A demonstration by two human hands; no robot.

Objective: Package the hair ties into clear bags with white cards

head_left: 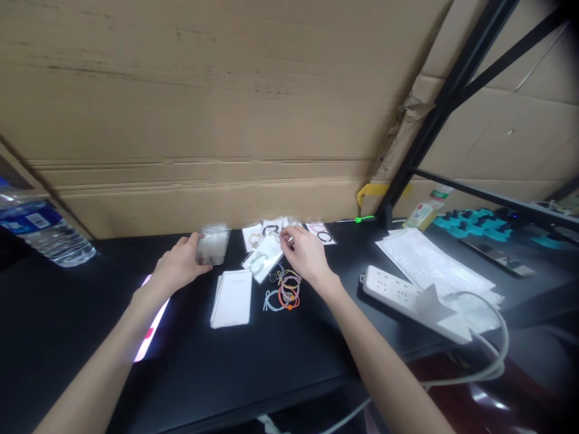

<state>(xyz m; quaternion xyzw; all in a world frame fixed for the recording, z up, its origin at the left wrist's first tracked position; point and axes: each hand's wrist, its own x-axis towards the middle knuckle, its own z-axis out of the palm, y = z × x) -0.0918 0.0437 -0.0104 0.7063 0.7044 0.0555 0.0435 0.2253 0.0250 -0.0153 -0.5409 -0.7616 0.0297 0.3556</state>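
Observation:
My left hand (183,262) curls around the left side of a stack of clear plastic bags (216,244), thumb at the near corner and fingers at the far one. With fingertips pinched, my right hand (306,253) is at the upper right corner of a bagged hair tie (263,258) on a white card, lying tilted over other packets. Behind it are more bagged hair ties (252,236), partly covered by my right hand. Loose coloured hair ties (287,289) lie below that hand. A stack of white cards (233,298) rests between my forearms.
A lit phone (151,325) lies under my left forearm. At the left stands a water bottle (40,226). To the right are a white power strip (407,298) with cables, white plastic sheets (434,259), a bottle of yellowish liquid (425,211) and a black metal frame (434,120). Cardboard (217,108) backs the table.

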